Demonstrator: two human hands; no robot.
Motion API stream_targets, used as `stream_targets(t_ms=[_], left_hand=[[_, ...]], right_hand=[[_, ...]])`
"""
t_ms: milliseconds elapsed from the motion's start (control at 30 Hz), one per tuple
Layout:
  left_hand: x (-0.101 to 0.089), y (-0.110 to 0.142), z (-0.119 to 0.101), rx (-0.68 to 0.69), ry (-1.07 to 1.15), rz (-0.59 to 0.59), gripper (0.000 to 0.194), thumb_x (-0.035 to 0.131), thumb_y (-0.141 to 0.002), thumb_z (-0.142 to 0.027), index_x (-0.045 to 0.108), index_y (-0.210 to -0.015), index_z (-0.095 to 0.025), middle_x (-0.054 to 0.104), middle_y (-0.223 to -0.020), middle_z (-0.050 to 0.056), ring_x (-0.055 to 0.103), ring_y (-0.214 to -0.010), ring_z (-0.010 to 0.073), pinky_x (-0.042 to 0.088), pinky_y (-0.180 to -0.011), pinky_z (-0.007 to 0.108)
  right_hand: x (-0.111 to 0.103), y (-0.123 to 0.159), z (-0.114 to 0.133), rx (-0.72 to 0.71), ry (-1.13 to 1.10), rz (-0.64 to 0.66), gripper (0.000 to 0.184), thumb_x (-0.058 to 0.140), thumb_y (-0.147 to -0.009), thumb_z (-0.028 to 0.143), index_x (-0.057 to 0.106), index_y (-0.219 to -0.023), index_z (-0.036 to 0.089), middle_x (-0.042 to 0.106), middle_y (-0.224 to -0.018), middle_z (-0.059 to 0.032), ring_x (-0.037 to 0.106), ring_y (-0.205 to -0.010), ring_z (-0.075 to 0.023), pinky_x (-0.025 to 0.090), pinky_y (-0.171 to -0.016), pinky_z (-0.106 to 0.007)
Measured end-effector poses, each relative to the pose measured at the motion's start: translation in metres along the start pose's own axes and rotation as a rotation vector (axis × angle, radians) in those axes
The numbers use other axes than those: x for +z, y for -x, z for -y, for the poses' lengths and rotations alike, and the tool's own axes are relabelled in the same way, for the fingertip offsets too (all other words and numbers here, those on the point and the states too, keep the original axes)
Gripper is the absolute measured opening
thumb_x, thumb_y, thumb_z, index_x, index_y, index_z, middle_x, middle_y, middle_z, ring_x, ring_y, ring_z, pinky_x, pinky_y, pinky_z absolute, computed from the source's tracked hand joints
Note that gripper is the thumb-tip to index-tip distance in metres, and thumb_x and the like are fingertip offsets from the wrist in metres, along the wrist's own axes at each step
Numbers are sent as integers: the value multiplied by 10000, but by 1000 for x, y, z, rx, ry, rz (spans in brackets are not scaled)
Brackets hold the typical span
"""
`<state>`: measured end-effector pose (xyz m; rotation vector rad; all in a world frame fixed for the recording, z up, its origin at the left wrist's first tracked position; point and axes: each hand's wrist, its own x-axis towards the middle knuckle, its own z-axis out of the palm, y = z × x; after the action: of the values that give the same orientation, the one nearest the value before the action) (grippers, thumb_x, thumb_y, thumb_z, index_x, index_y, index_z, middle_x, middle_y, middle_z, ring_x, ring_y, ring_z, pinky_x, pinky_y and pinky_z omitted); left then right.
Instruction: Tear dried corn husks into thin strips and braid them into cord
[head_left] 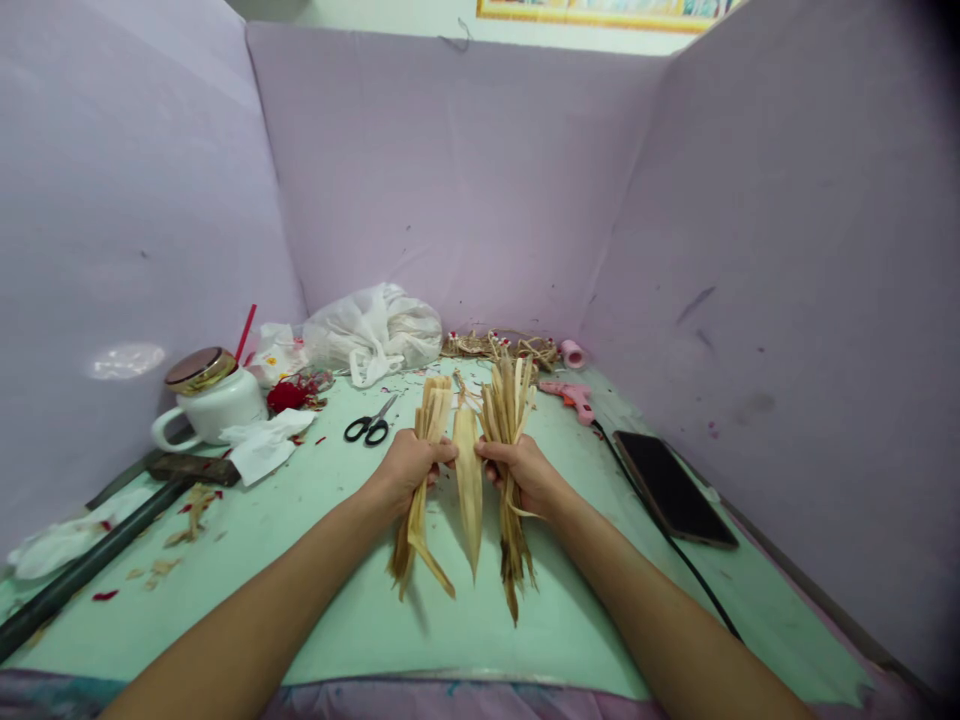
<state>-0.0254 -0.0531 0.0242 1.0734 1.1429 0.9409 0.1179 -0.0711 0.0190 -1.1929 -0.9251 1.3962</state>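
Observation:
My left hand (411,465) is closed round a bundle of dried corn husks (433,408), its strips hanging below the fist. In my right hand (529,475) is a second, fuller bundle of dried husks (508,400), with dark, frayed lower ends. A single broad husk strip (469,490) hangs between the hands, pointed end down. Both thumbs press at its sides near the middle. Palms and most of the fingers are hidden behind the bundles.
Scissors (367,428) lie left of the hands. Farther left are a lidded white mug (221,402), red thread (287,396) and a hammer (97,545). A plastic bag (379,330) sits behind. To the right are a pink glue gun (570,397) with its cord and a phone (675,488). Walls enclose three sides.

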Motion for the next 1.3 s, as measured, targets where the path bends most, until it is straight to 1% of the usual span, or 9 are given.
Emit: stream_targets(t_ms=[233,433,533,600,733,967,1100,1200,1300], left_hand=[[2,-1,2,-1,-27,20,93,587,-563,-132,498,-592,-140,409,-401,-56,297,-291,44,206,-291,183],[1,0,1,-13,-26,16,88,564,-551,-116,483,-567,-146,375,-388,-64,283,-291,46,214,-291,187],[0,1,-1,-48,-69,42,98,599,-557,-157,514,-600,-132,428,-410,-41,299,-305,50,208,-296,189],[0,3,-2,-55,-117,77,159,644,-554,-209,556,-650,-118,455,-423,-31,304,-317,50,203,-303,187],[1,6,-2,-14,-148,137,262,697,-536,-263,605,-725,-108,500,-442,-20,297,-327,42,203,-321,185],[3,3,0,-34,-157,26,74,611,-536,-115,551,-580,-125,419,-356,-48,282,-304,53,219,-322,198],[4,3,1,27,-180,32,66,599,-519,-85,548,-536,-123,414,-354,-48,298,-306,53,222,-321,196],[4,4,1,39,-190,46,68,591,-502,-74,565,-548,-116,455,-384,-37,323,-316,59,240,-322,199],[3,4,1,34,-215,27,86,590,-485,-70,560,-548,-120,440,-377,-46,325,-318,60,252,-325,198]], right_hand=[[1,2,0,42,45,56,184,632,-513,133,547,-676,129,520,-488,41,435,-355,-56,239,-318,-172],[0,0,-3,-11,112,36,170,633,-498,122,539,-639,137,500,-464,44,425,-374,-64,248,-328,-179],[1,0,-4,-34,102,40,178,636,-494,124,544,-646,134,507,-485,44,425,-391,-59,262,-343,-178],[2,1,-4,-59,108,47,178,641,-489,126,545,-639,131,503,-490,48,419,-403,-56,274,-356,-178],[3,2,-6,-114,149,54,147,633,-493,128,540,-607,127,487,-478,53,414,-413,-58,289,-374,-183],[2,1,-7,-76,167,40,110,612,-510,133,519,-568,135,473,-430,52,401,-388,-68,286,-379,-199],[2,2,-6,-97,133,115,114,639,-527,163,554,-592,125,505,-464,38,426,-422,-71,318,-412,-201],[1,0,-8,-117,132,108,131,656,-515,167,566,-599,122,523,-481,31,442,-434,-80,339,-428,-212],[-1,-4,-10,-146,157,102,123,656,-504,156,563,-577,124,516,-462,33,442,-430,-87,352,-435,-221]])
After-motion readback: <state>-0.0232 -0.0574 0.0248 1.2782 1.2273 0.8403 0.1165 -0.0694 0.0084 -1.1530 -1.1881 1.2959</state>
